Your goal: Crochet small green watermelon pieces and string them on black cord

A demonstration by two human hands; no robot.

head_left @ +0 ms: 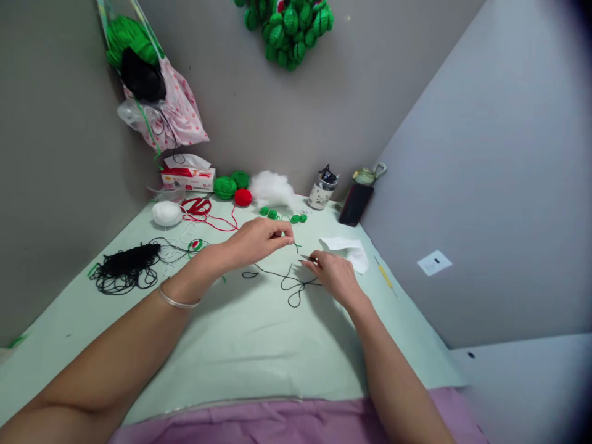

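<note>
My left hand (259, 239) hovers over the pale green table cover (240, 345), fingers pinched on a small green piece I can barely make out. A silver bangle (178, 301) circles that wrist. My right hand (333, 275) rests on the cloth with fingers closed round a thin metal tool (308, 259), perhaps a needle or small scissors. A loose black thread (289, 285) curls on the cloth between both hands.
A tangle of black yarn (124, 268) lies at left. At the back are a white ball (167, 213), red cord (198, 208), a tissue box (187, 177), green and red crochet balls (234, 188), white stuffing (274, 188), a jar (322, 192), a dark phone (355, 203), white paper (348, 250).
</note>
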